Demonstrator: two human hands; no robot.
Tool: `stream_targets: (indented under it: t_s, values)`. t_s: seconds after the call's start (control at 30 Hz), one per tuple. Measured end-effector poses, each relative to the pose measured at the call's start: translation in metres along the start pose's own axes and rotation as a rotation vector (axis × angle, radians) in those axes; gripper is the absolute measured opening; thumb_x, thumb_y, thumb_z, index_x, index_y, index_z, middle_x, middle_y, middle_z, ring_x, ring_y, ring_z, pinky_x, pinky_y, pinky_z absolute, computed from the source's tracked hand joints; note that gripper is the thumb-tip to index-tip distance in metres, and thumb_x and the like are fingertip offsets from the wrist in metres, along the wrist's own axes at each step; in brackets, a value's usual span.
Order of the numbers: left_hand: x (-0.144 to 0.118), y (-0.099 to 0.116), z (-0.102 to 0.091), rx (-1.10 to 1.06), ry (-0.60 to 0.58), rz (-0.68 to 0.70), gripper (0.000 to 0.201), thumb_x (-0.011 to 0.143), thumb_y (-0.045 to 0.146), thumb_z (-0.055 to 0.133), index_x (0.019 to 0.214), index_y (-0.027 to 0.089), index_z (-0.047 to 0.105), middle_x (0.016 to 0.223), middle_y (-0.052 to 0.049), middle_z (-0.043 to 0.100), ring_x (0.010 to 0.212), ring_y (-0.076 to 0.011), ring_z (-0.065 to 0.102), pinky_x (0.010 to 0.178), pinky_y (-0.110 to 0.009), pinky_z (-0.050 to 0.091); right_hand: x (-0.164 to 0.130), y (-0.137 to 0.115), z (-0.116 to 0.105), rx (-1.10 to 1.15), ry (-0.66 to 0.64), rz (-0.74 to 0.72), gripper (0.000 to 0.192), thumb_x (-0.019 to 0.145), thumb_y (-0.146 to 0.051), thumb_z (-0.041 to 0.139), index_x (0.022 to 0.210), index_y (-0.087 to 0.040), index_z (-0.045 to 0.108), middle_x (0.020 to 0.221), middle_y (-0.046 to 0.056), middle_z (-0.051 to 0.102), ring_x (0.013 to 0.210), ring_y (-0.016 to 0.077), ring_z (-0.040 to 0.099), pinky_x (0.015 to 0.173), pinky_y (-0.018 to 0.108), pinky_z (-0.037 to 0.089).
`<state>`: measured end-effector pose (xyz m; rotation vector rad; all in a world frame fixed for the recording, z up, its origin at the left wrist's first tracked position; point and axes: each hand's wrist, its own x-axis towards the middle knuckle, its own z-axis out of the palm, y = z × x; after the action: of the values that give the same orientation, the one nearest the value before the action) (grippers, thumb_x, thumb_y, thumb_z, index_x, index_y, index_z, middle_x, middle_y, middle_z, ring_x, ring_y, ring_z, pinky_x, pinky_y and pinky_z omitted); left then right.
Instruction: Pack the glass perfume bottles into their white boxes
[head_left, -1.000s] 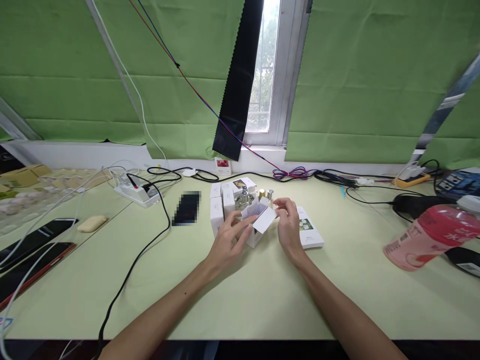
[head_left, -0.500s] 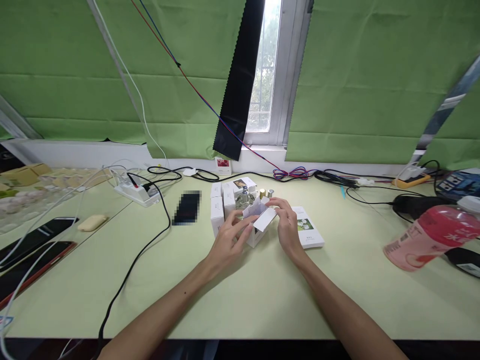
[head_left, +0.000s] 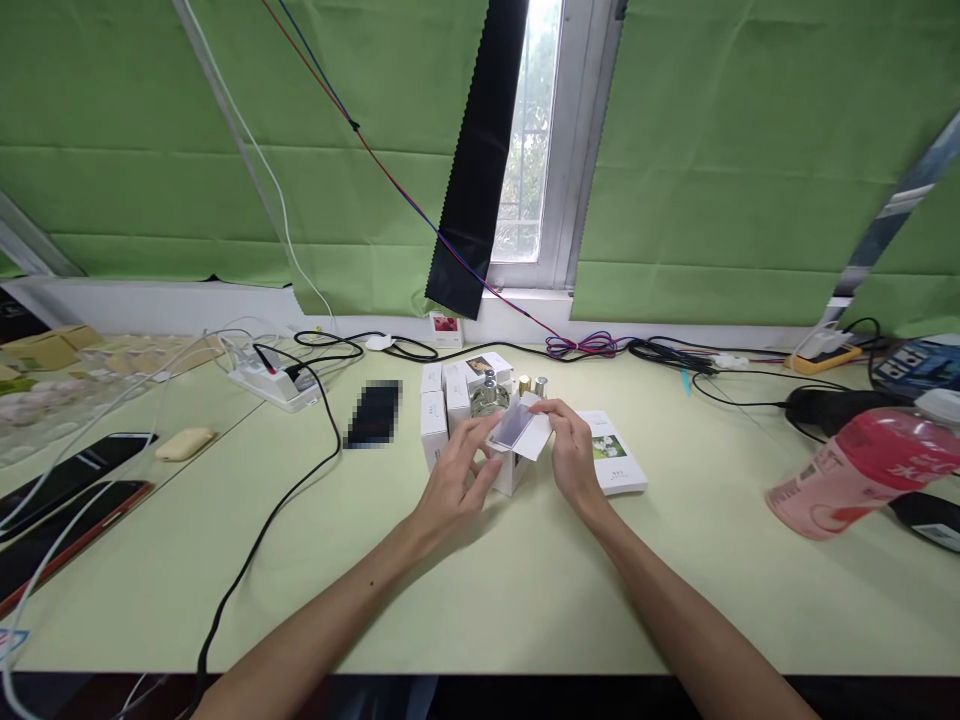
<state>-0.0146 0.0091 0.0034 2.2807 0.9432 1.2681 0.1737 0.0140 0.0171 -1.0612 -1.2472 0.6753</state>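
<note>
A small white cardboard box (head_left: pixel 508 476) stands upright in front of me, its top flaps folded out and the inside showing. My left hand (head_left: pixel 456 475) grips the box's left side, fingers curled at the opening and thumb along the front. Around the right edge, my right hand (head_left: pixel 573 452) has its fingers closed at a flap. Just behind the box is a round glass bottle (head_left: pixel 488 400) with a silver top. A gold-capped bottle (head_left: pixel 524 384) and a silver-capped one (head_left: pixel 541 386) stand beyond; their lower parts are hidden.
Several closed white boxes (head_left: pixel 433 428) cluster left of my hands. A flat white box with a flower picture (head_left: pixel 616 455) lies to the right. Farther out are a pink drink bottle (head_left: pixel 847 475), a power strip (head_left: pixel 277 385), dark phones (head_left: pixel 75 530) and a black cable (head_left: pixel 262 535).
The box's flaps have spread apart, so its inside now shows. My fingers have shifted slightly around the opening. The other things lie where they were.
</note>
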Motion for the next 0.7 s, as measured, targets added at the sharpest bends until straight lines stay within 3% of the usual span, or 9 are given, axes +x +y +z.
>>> stream_targets:
  t_s: [0.27,0.53,0.7]
  values:
    - [-0.004,-0.008,0.006,-0.081,-0.007,-0.112,0.044,0.105,0.043,0.04,0.146,0.028,0.037,0.126,-0.011,0.059,0.093,-0.0186,0.063,0.072,-0.03,0.054,0.006,0.004,-0.003,-0.008,0.089,0.08,0.033,0.084,-0.033,0.038,0.084,-0.021,0.069,0.085,0.001,0.068,0.077,0.0199,0.056,0.07,0.03,0.038]
    - [0.002,0.005,0.001,0.068,-0.167,-0.286,0.045,0.106,0.048,0.032,0.139,0.022,0.048,0.107,-0.008,0.067,0.09,-0.0211,0.064,0.081,-0.036,0.05,0.012,0.007,-0.01,0.035,0.263,0.164,0.032,0.079,-0.032,0.038,0.079,-0.02,0.068,0.082,0.002,0.069,0.079,0.021,0.059,0.07,0.031,0.041]
    - [0.001,0.008,0.005,0.151,-0.254,-0.301,0.062,0.094,0.057,0.055,0.143,0.02,0.047,0.108,-0.008,0.067,0.071,-0.0189,0.064,0.065,-0.032,0.05,0.016,0.017,-0.013,0.083,0.327,0.227,0.031,0.078,-0.032,0.039,0.081,-0.021,0.068,0.084,0.003,0.071,0.083,0.0224,0.064,0.075,0.033,0.045]
